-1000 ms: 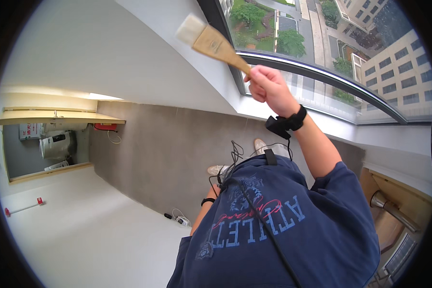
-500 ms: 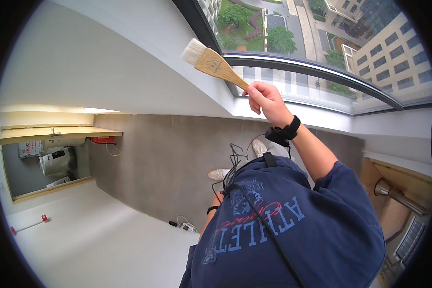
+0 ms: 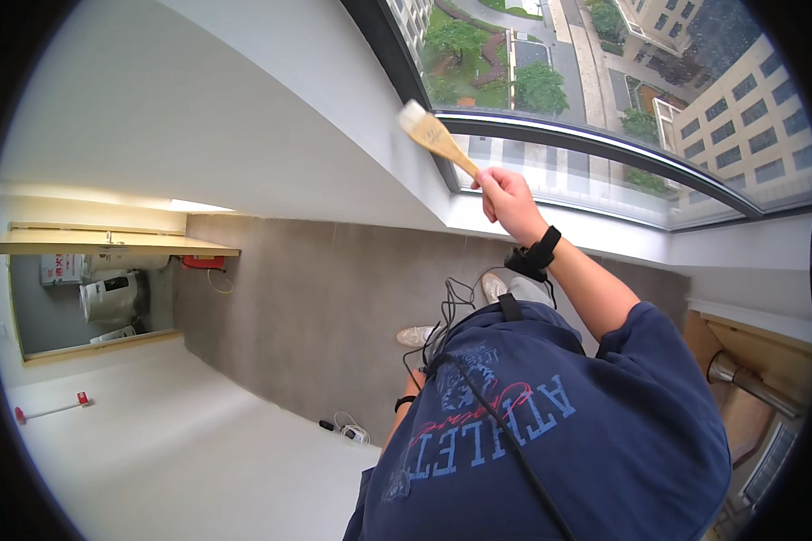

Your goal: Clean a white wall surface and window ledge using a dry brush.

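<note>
My right hand point(image 3: 511, 200) is closed around the thin handle end of a flat wooden brush point(image 3: 439, 141) with pale bristles. The arm reaches forward to the window, and the brush points up and to the left. Its bristles are at the dark window frame point(image 3: 390, 56) where it meets the white wall; whether they touch cannot be told. My left hand point(image 3: 414, 382) hangs low by my waist, partly behind the shirt and dark cables, and its fingers do not show clearly.
A white ledge point(image 3: 550, 227) runs below the window. On the left, an open wooden hatch point(image 3: 108, 243) shows white equipment point(image 3: 115, 298) in a recess. A white adapter with a cord point(image 3: 355, 435) lies on the grey floor point(image 3: 289, 316). A metal pipe point(image 3: 753, 383) is at the right.
The brush has swung right and away from me, along the window frame, with my right hand still gripping it. The view has shifted slightly. My left hand stays low.
</note>
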Available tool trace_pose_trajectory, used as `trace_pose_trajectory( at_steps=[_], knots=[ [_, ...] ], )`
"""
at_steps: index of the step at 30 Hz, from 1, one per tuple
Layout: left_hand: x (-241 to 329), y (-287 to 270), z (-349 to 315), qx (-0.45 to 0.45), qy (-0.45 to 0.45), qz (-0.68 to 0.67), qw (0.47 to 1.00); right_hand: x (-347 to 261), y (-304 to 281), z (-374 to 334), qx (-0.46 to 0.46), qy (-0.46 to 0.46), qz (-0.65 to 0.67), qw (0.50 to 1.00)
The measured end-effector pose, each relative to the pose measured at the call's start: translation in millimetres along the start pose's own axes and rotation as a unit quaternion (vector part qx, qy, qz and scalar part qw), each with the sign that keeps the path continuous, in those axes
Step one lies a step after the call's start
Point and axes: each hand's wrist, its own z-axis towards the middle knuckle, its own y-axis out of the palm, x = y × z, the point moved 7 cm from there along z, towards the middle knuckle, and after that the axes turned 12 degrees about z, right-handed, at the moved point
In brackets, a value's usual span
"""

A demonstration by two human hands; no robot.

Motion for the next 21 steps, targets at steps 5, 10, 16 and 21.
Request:
trace_pose_trajectory(
  at_steps=[5,10,16,21],
  knots=[
    [86.5,-33.3,-31.5,0.051,0.049,0.104,0.992,-36.5,23.6,18.0,-0.062,-0.009,0.046,0.997],
    [92.5,-37.0,-47.0,0.064,0.042,0.086,0.993,84.5,-17.7,-3.7,0.031,0.222,-0.06,0.973],
    [106.9,-45.8,-64.4,0.07,-0.058,0.1,0.991,20.8,-2.6,0.1,0.029,0.068,-0.012,0.997],
    [103.5,-41.9,-62.0,0.055,-0.026,0.083,0.995,-68.3,53.5,3.1,-0.088,-0.024,0.08,0.993]
  ],
)
